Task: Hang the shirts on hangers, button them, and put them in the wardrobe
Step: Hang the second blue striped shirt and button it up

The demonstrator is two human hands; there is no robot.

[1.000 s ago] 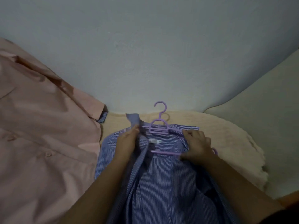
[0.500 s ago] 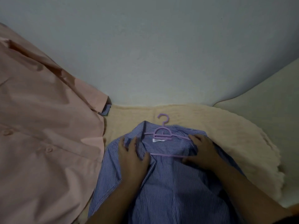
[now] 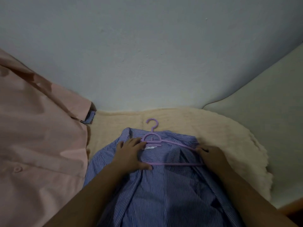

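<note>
A blue striped shirt (image 3: 164, 190) lies open, collar away from me, on a cream fleece blanket (image 3: 229, 138). A purple hanger (image 3: 153, 136) sits inside its collar, with the hook pointing at the wall. My left hand (image 3: 129, 154) rests flat on the shirt's left shoulder, covering the hanger's left arm. Its fingertips touch the hanger's neck and its thumb lies at the left end of the lower bar. My right hand (image 3: 211, 155) grips the hanger's right end with curled fingers, where the shirt's right shoulder fabric bunches.
A pink shirt (image 3: 37, 145) is spread over the left side, its collar near the wall. A pale wall (image 3: 147, 54) runs right behind the blanket. A cream mattress or cushion (image 3: 270, 104) lies to the right.
My left hand slid up and right from the shirt front onto the hanger's left side. My right hand moved outward to the hanger's right end. The hanger's right arm now shows more.
</note>
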